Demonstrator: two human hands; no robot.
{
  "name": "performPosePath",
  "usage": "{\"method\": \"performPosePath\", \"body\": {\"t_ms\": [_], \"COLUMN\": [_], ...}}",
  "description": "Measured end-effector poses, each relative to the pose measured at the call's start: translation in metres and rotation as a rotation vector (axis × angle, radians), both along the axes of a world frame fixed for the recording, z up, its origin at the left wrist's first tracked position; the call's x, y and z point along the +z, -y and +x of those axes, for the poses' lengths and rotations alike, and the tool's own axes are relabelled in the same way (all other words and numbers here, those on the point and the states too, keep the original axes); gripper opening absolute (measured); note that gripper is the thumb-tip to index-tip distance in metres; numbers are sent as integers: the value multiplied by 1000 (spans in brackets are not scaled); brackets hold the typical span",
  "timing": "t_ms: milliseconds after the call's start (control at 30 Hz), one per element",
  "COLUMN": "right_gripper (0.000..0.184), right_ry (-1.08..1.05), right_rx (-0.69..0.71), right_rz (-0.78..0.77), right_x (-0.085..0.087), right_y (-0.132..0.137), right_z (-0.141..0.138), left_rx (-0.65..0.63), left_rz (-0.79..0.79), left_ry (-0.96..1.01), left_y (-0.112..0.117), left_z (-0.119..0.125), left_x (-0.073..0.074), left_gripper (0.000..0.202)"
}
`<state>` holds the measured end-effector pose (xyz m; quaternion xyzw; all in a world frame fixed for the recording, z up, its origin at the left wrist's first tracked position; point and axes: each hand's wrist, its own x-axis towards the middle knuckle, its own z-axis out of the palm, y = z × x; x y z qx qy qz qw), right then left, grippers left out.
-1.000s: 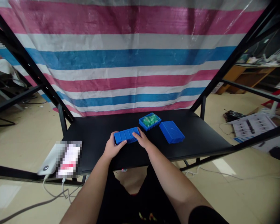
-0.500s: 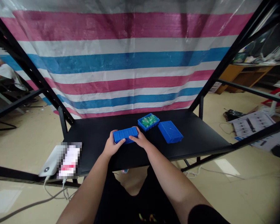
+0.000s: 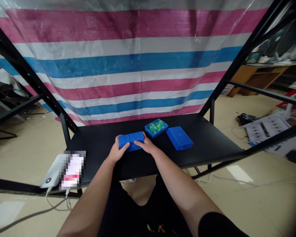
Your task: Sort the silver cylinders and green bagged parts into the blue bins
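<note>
A blue ribbed plastic box (image 3: 131,139) lies upside down on the black table (image 3: 212,144). My left hand (image 3: 116,152) grips its left end, thumb on top. My right hand (image 3: 146,146) holds its right end, fingers curled over the near edge. Just behind and to the right stands an open blue tray (image 3: 156,127) filled with small green parts. Another blue box (image 3: 179,138) lies upside down further right, apart from both hands.
A white power bank (image 3: 52,171) and a blurred phone sit at the table's front left corner, with cables hanging down. A striped tarp (image 3: 128,62) closes the back. Black frame bars run on both sides. Papers lie on the floor at right.
Both hands have kept their hold on the ribbed box. My right fingers have slid slightly leftward along its near edge; the box has barely shifted.
</note>
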<state>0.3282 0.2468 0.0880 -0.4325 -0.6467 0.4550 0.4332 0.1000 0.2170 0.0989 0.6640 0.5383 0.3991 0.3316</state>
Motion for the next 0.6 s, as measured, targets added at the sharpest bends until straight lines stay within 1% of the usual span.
{"method": "performPosePath", "body": {"t_ms": [133, 233, 400, 600], "right_gripper": [50, 51, 54, 56], "right_ry": [-16, -16, 2, 22], "right_rx": [-18, -16, -6, -79], "right_rz": [-28, -41, -64, -48], "right_x": [4, 6, 8, 9], "right_y": [-1, -1, -2, -5], "right_z": [-1, 0, 1, -4], "left_rx": [-2, -1, -2, 33], "left_rz": [-4, -1, -7, 3], "left_ry": [48, 74, 69, 38], "left_y": [-4, -6, -10, -15], "left_z": [1, 1, 0, 2], "left_x": [1, 1, 1, 3], "left_gripper": [69, 68, 67, 59]}}
